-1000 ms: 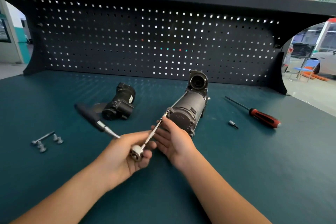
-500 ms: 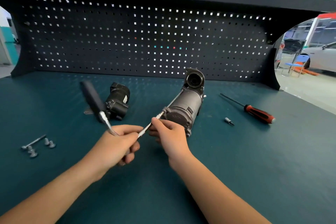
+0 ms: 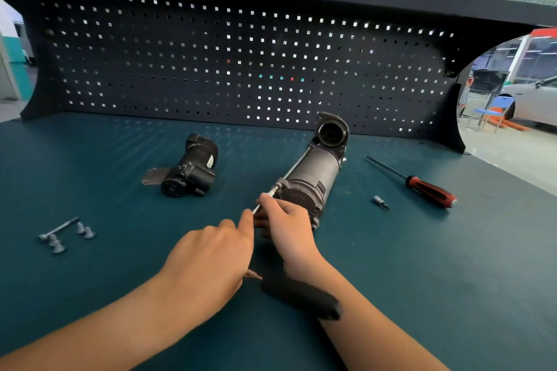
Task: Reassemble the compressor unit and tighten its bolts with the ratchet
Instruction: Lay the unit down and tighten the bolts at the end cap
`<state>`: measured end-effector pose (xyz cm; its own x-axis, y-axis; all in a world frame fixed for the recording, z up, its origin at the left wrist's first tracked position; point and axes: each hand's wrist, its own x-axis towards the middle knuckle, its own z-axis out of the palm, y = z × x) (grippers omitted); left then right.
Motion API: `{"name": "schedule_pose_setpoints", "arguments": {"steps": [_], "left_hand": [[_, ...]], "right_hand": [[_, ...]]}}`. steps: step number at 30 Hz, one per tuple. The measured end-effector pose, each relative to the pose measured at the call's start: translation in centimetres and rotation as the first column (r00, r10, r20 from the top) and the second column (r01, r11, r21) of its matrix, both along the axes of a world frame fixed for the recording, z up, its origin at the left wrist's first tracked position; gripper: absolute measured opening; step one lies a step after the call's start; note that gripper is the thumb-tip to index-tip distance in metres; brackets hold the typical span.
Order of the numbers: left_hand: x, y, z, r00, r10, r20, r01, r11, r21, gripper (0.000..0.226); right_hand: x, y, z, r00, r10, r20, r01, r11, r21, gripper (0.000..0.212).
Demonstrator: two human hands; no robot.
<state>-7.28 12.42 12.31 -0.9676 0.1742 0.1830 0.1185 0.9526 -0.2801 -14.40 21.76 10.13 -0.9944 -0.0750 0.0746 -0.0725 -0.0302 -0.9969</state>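
Observation:
The grey compressor body [image 3: 313,173] lies on the green bench mat, its open black head pointing at the pegboard. A thin extension bar [image 3: 272,192] runs from its near end cap toward me. My right hand [image 3: 286,226] pinches that bar just in front of the cap. My left hand [image 3: 211,256] grips the ratchet at its head, index finger stretched along the bar. The ratchet's black handle [image 3: 301,295] is blurred and points down-right across my right forearm. The ratchet head itself is hidden under my left hand.
A separate black compressor part [image 3: 190,172] lies left of the body. Several loose bolts [image 3: 60,235] sit at the far left. A red-handled screwdriver [image 3: 428,190] and a small bit [image 3: 381,202] lie to the right. The pegboard [image 3: 241,63] closes off the back.
The ratchet handle has swung from pointing up-left round to down-right. My left hand turned with it; my right hand stayed on the extension bar.

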Motion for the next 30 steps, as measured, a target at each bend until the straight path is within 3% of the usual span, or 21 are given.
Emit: {"name": "schedule_pose_setpoints", "arguments": {"steps": [2, 7, 9, 10, 11, 12, 13, 15, 16, 18, 20, 21, 23, 26, 28, 30], "left_hand": [[-0.1, 0.4, -0.2, 0.999, -0.028, 0.017, 0.029, 0.995, -0.098, 0.071], [-0.4, 0.7, -0.3, 0.999, -0.048, 0.018, 0.050, 0.985, -0.166, 0.072], [-0.5, -0.2, -0.5, 0.998, -0.038, -0.055, 0.037, 0.999, -0.028, 0.063], [-0.6, -0.7, -0.7, 0.996, -0.037, -0.077, 0.049, 0.987, 0.153, 0.055], [-0.7, -1.1, -0.8, 0.997, -0.046, -0.067, 0.069, 0.914, 0.399, 0.044], [-0.6, -1.4, -0.6, 0.997, -0.066, -0.032, 0.071, 0.756, 0.651, 0.034], [-0.7, -1.5, -0.5, 0.995, -0.098, 0.020, 0.036, 0.534, 0.845, 0.029], [-0.9, -1.3, -1.0, 0.983, -0.141, 0.116, -0.115, 0.011, 0.993, 0.033], [-1.0, -1.1, -0.9, 0.974, -0.156, 0.166, -0.199, -0.226, 0.954, 0.032], [-0.9, -1.0, -0.4, 0.944, -0.224, 0.243, -0.329, -0.582, 0.743, 0.022], [-0.7, -1.3, 0.1, 0.907, -0.343, 0.245, -0.419, -0.798, 0.433, 0.015], [-0.6, -1.3, 0.3, 0.901, -0.373, 0.223, -0.428, -0.848, 0.312, 0.013], [-0.4, -1.0, 0.6, 0.901, -0.390, 0.189, -0.427, -0.872, 0.240, 0.007], [-0.5, -0.7, 0.6, 0.904, -0.376, 0.203, -0.428, -0.797, 0.426, 0.013], [-0.7, -1.0, 0.7, 0.922, -0.304, 0.241, -0.387, -0.668, 0.636, 0.026], [-0.6, -1.4, 0.9, 0.947, -0.202, 0.250, -0.313, -0.404, 0.860, 0.034]], "right_hand": [[0.1, 0.0, 0.0, 1.000, 0.029, 0.013, -0.029, 0.999, -0.020, 0.030], [0.1, 0.0, 0.2, 0.999, 0.049, 0.006, -0.049, 0.999, -0.012, 0.032], [0.0, -0.2, 0.1, 0.999, 0.048, 0.008, -0.048, 0.999, 0.023, 0.036], [-0.1, -0.3, 0.1, 0.999, 0.043, 0.012, -0.044, 0.998, 0.046, 0.037], [-0.1, -0.4, 0.1, 0.999, 0.034, 0.019, -0.035, 0.997, 0.065, 0.036], [-0.1, -0.5, 0.1, 0.999, 0.028, 0.028, -0.030, 0.997, 0.069, 0.034], [0.0, -0.6, 0.1, 0.999, 0.031, 0.038, -0.033, 0.998, 0.051, 0.031], [0.2, -0.4, 0.1, 0.996, 0.055, 0.072, -0.054, 0.998, -0.019, 0.029], [0.2, -0.3, 0.2, 0.993, 0.071, 0.092, -0.067, 0.996, -0.053, 0.028], [0.3, -0.1, 0.4, 0.987, 0.109, 0.116, -0.097, 0.990, -0.099, 0.026], [0.3, 0.0, 0.6, 0.981, 0.134, 0.142, -0.118, 0.986, -0.119, 0.026], [0.2, 0.0, 0.6, 0.977, 0.144, 0.157, -0.124, 0.984, -0.131, 0.027], [0.1, 0.0, 0.6, 0.970, 0.160, 0.182, -0.130, 0.978, -0.164, 0.026], [0.0, 0.0, 0.6, 0.965, 0.169, 0.202, -0.130, 0.973, -0.191, 0.025], [-0.2, 0.0, 0.5, 0.965, 0.173, 0.195, -0.133, 0.970, -0.202, 0.025], [-0.1, 0.0, 0.5, 0.965, 0.177, 0.196, -0.139, 0.971, -0.196, 0.023]]}}
